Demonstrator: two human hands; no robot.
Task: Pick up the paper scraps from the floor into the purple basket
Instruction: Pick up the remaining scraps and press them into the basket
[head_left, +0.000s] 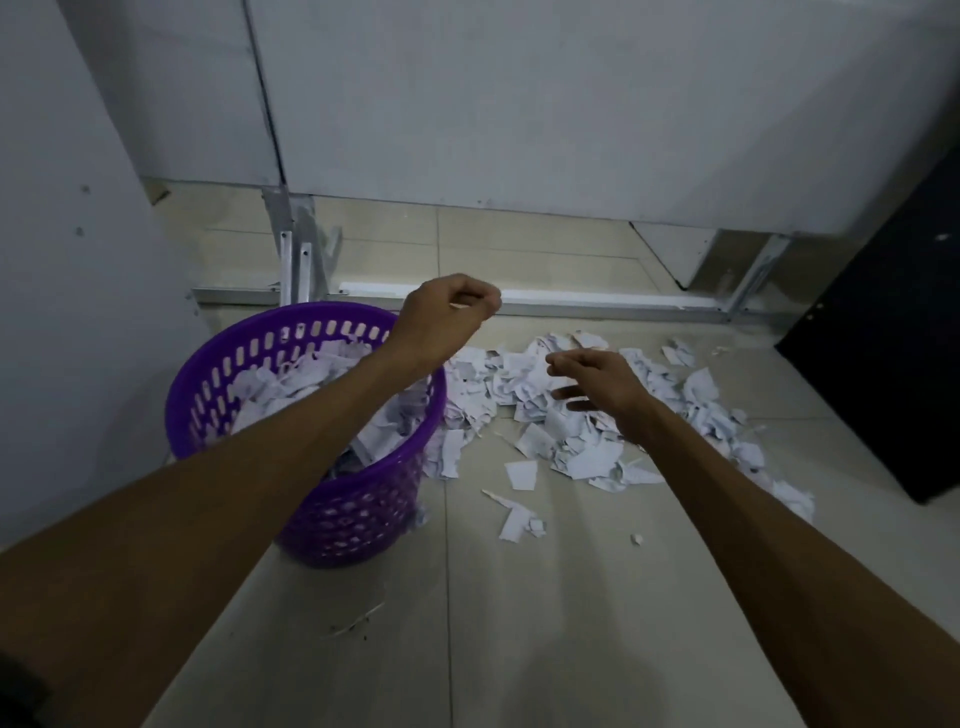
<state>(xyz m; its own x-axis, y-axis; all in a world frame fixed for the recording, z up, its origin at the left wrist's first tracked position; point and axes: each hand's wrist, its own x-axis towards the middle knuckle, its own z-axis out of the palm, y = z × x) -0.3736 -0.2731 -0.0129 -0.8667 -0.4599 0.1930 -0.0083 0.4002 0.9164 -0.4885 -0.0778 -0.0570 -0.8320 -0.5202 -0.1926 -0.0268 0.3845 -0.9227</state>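
Observation:
The purple basket (208, 384) stands on the floor at left, partly filled with white paper scraps. A wide pile of paper scraps (582, 441) lies on the tiles to its right, with a few loose pieces (519, 519) nearer to me. My left hand (447, 312) hangs above the basket's far right rim with its fingers curled; a thin pale sliver of paper shows between the fingertips. My right hand (597, 384) hovers over the middle of the pile, fingers spread and relaxed, holding nothing.
Grey partition panels stand behind the pile on metal feet, with a metal floor rail (597, 304) along their base. A black panel (893, 338) leans at the right. A white wall closes the left side. Bare beige tiles stretch toward me.

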